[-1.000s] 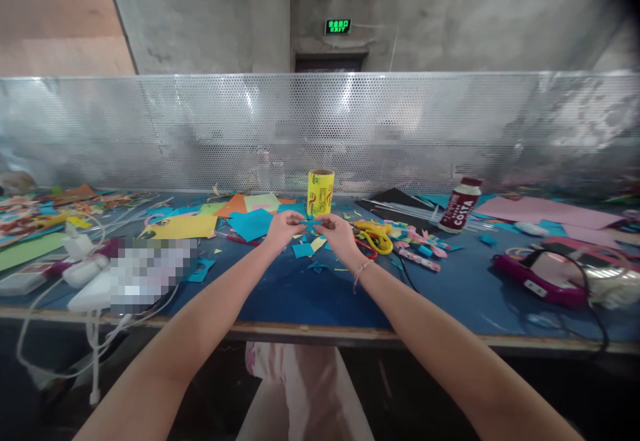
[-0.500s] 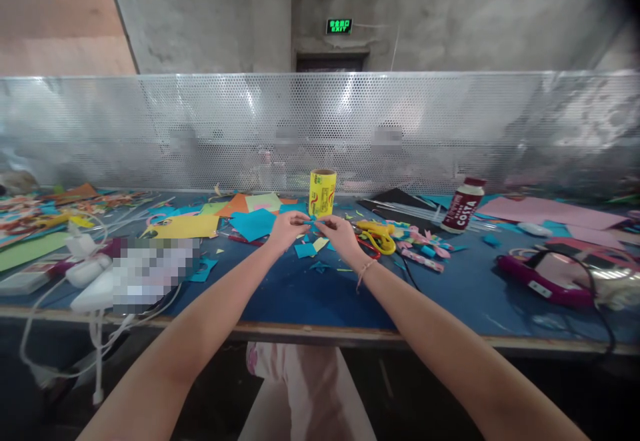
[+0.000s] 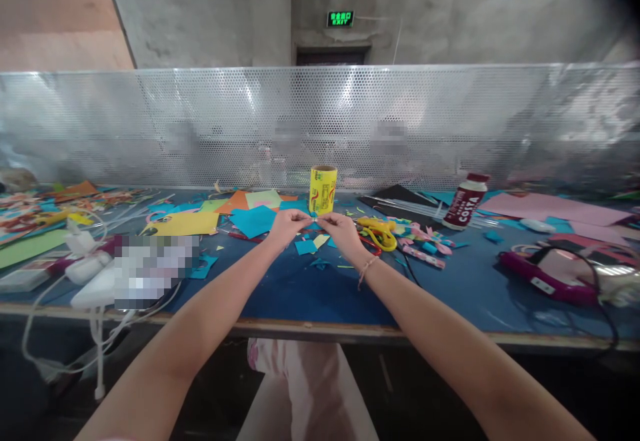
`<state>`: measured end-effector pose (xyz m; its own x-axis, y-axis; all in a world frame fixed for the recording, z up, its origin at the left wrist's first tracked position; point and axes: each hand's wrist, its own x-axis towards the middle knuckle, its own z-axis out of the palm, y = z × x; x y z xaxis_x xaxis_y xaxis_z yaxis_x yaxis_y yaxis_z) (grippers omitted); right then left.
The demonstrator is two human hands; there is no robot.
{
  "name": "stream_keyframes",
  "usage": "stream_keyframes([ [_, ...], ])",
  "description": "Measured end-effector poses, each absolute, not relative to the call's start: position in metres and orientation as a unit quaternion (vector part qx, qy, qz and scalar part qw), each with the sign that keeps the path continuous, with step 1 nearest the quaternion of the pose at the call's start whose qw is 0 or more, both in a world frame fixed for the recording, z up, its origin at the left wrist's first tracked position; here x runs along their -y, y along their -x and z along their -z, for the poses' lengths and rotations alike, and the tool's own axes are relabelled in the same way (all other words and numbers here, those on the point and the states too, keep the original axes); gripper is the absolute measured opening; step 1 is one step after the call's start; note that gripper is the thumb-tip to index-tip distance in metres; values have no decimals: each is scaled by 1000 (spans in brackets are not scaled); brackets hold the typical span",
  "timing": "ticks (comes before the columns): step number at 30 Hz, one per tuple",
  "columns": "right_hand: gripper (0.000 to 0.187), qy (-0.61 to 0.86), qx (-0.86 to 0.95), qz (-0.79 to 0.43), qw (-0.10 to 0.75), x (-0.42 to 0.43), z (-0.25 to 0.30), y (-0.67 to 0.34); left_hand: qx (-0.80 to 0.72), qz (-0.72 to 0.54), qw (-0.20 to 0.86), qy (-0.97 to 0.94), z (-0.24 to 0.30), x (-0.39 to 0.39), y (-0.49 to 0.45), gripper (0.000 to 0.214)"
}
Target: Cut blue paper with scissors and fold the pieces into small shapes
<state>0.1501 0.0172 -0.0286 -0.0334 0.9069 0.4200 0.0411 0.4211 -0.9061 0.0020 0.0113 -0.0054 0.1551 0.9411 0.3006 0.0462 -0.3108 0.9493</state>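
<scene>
A small piece of blue paper (image 3: 314,216) is pinched between my two hands, in front of a yellow cardboard tube (image 3: 323,189) standing upright. My left hand (image 3: 289,225) has its fingertips closed on the left side of the paper. On the other side, the fingertips of my right hand (image 3: 341,230) are closed on it too. Beneath the hands lie blue and pale yellow paper scraps (image 3: 306,247) and a small folded blue paper shape (image 3: 323,264). Yellow-handled scissors (image 3: 379,234) rest just right of my right hand.
Blue sheets (image 3: 253,221) and a yellow sheet (image 3: 185,223) lie left. A white power strip (image 3: 95,290) with cables sits near the left front edge. To the right stand a dark red COSTA bottle (image 3: 466,202) and a purple device (image 3: 543,281). A perforated metal screen (image 3: 230,128) borders the back.
Both hands stay together at the blue paper, with only a slight shift of the fingers. The whole view has tilted a little.
</scene>
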Motion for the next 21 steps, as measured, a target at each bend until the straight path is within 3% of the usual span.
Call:
stream_keyframes([
  [21,34,408,580,-446,546,-14,22,-148,-400,-518,437,-617,6,-14,2,13],
])
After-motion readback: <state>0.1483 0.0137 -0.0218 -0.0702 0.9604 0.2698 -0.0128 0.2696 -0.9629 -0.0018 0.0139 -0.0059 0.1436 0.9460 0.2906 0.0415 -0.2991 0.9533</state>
